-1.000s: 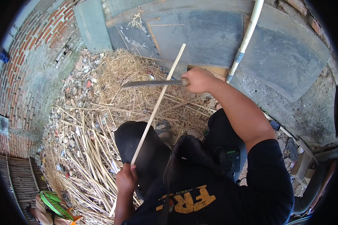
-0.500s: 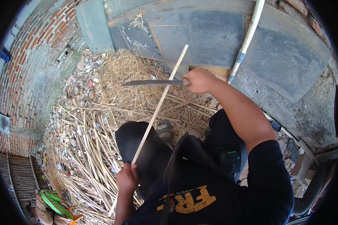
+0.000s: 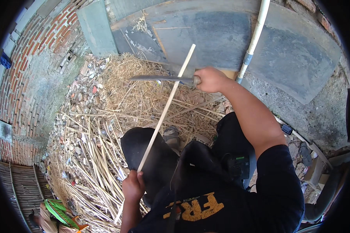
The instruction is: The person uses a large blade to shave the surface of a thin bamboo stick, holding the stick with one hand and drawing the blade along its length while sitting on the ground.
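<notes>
Across slender pale stick (image 3: pixel 165 110) (straight): metal blade (image 3: pixel 155 78) in right hand (image 3: pixel 210 79).

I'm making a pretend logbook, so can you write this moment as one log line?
left hand: holds pale strip; right hand: holds long knife; blade: crosses strip near far end; nearby: loose strips, straw-like shavings

The left hand (image 3: pixel 133 186) was curled low, the right hand (image 3: pixel 211 79) was curled too, farther forward on its extended arm (image 3: pixel 254 118).
</notes>
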A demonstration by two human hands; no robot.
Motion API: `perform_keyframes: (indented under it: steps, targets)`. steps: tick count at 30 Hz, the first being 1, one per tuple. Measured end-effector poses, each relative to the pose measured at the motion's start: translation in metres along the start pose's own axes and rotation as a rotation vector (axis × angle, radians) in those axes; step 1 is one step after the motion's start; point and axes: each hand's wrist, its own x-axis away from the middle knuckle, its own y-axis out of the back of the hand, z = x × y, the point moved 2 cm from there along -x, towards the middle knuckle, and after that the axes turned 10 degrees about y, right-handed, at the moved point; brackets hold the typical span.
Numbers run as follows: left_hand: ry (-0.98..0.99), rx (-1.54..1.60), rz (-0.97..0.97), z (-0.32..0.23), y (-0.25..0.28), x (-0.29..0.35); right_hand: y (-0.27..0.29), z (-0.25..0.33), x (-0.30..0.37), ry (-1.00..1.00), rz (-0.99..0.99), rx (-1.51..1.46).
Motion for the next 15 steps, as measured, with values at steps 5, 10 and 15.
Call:
perform_keyframes:
  steps: [5,10,15]
  targets:
    - [0.004,0.012,0.031,-0.003,0.005,0.004,0.005,0.061,0.013,0.219,0.206,0.135]
    - [0.048,0.087,0.080,-0.002,0.015,0.008,0.020,0.054,0.018,0.147,0.217,0.137]
    - [0.104,0.120,0.029,-0.006,0.022,0.012,0.011,0.028,0.012,0.114,0.049,0.042]
